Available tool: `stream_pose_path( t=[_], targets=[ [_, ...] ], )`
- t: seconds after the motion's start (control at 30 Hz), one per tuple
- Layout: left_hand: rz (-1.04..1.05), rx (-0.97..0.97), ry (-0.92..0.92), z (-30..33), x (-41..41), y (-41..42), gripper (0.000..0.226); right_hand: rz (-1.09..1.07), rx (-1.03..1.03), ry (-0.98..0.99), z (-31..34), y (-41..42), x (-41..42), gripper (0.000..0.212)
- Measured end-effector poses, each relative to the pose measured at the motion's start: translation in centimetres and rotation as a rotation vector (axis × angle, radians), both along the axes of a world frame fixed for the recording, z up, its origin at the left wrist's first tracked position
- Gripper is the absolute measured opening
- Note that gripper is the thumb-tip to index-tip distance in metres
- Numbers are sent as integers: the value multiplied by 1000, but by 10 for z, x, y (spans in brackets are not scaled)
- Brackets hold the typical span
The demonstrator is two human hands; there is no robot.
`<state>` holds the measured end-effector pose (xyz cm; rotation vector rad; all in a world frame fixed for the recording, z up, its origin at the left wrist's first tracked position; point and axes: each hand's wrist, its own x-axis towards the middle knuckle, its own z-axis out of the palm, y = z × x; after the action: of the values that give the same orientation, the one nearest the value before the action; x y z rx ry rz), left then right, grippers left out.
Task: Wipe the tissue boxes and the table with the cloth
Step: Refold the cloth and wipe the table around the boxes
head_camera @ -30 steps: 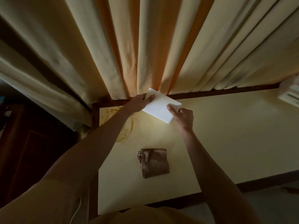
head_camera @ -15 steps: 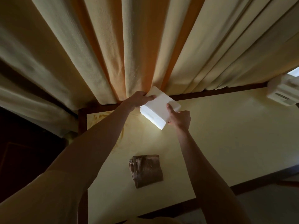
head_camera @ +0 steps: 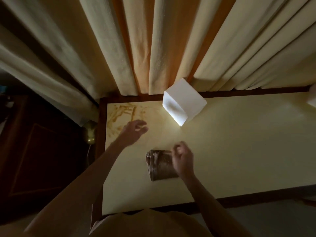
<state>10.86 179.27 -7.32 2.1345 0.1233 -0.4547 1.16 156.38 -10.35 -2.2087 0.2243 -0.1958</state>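
Both hands have released the tissue box (fingers loosely curled), right hand over cloth.

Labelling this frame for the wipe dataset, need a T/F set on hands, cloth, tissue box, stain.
1. The white tissue box stands on the table at its far edge, by the curtain. True.
2. The left hand grips the tissue box. False: it hangs over the table apart from the box, holding nothing.
3. The brown cloth lies folded on the table. True.
4. The right hand is far from the cloth. False: it is over the cloth's right side; whether it grips it is blurred.
5. Brownish smears mark the table's far left corner. True.
6. The cloth lies on the smears. False: it lies nearer, apart from them.
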Motion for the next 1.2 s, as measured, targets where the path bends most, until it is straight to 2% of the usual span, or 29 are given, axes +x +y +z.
stream_pose_path(
  t=[0.03,0.13,0.2,0.27,0.4,0.5,0.57,0.63,0.73,0.9,1.0,1.07,1.2],
  targets=[
    [-35,33,-7,-7,-22,2,28,169,-79,-9,-12,7,-21,6],
    [-123,76,-110,-27,-82,-8,21,470,-322,-81,-46,8,-50,28],
    [-176,115,-271,-40,-110,-24,21,513,-383,-86,-53,4,-51,36],
    [-223,239,-345,-48,-123,-36,31,544,-409,-61,-58,-2,-48,40],
    [-384,564,-345,-58,-134,-37,52,599,-434,64,-54,-20,-41,66],
    [-419,712,-269,-58,-135,-40,69,658,-482,195,-48,-30,-33,86],
    [-421,760,-204,-54,-133,-47,76,685,-506,239,-44,-29,-30,90],
    [-453,820,-219,-49,-130,-55,80,701,-531,258,-42,-28,-29,88],
    [-517,845,-219,-49,-128,-62,78,722,-550,294,-36,-31,-25,89],
    [-506,824,-166,-52,-116,-59,76,741,-532,329,-27,-29,-14,87],
    [-475,773,-169,-52,-114,-57,74,688,-484,218,-23,-19,-14,72],
    [-375,668,-190,-56,-119,-50,74,626,-468,100,-20,-8,-18,60],
    [-24,486,-139,-65,-128,-21,72,627,-497,1,-25,12,-21,60]
  ],
)
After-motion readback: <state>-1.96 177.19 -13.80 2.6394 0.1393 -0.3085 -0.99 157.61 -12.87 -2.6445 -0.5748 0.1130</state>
